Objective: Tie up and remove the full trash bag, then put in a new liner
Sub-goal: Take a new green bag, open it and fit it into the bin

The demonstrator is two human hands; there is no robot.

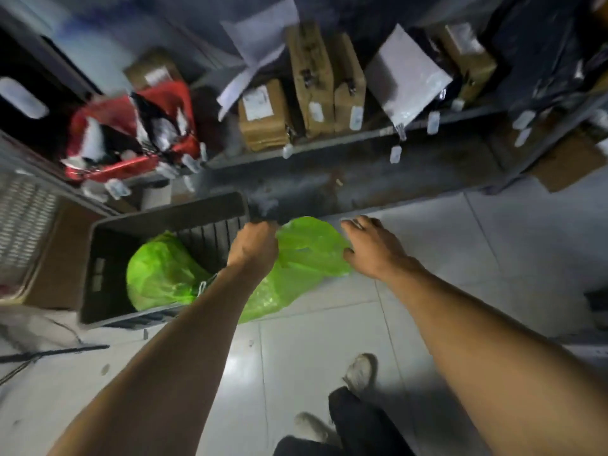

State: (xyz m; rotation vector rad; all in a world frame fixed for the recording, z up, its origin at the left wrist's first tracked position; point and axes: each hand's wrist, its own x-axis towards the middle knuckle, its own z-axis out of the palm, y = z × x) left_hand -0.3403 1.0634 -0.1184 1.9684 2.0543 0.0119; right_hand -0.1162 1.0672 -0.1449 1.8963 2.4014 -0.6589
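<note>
A: Bag point(309, 248), green, hangs over the dark bin's point(108, 232) right edge toward the floor.

B: Left hand point(253, 245) grips its top; right hand point(371, 248) hovers, fingers loose. Gather the mouth evenly.

Shelf parcels point(263, 116) blurred, labels unreadable

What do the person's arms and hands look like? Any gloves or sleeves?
No gloves or sleeves show. The left hand and right hand are bare, and both forearms are uncovered up to the picture's edge. No watch, ring or bracelet can be seen.
</note>
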